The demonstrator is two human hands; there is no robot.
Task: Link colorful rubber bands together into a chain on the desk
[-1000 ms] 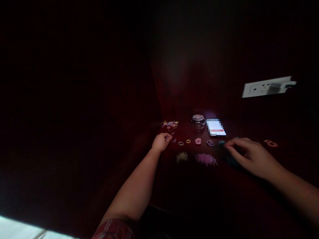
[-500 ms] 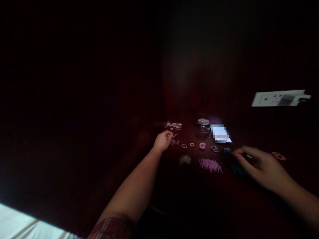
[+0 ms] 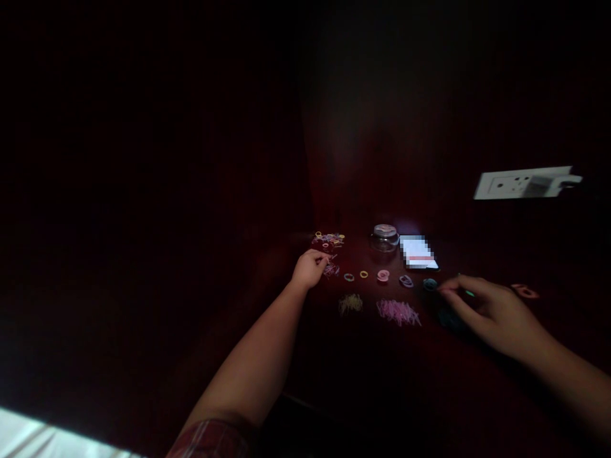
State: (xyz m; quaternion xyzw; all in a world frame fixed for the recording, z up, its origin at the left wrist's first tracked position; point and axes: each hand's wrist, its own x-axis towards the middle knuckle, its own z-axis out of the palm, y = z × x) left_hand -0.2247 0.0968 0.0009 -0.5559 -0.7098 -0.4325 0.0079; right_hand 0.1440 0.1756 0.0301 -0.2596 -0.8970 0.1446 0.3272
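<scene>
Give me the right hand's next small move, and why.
I'd probably open the right hand slightly: its pinch looks closed right beside the teal bands, so parting it would free anything held or ready a grasp; the dimness hides which.

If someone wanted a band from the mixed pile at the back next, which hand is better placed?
Probably the left: the left hand is just in front of the mixed pile, while the right hand is farther off, beside the teal bands.
</scene>
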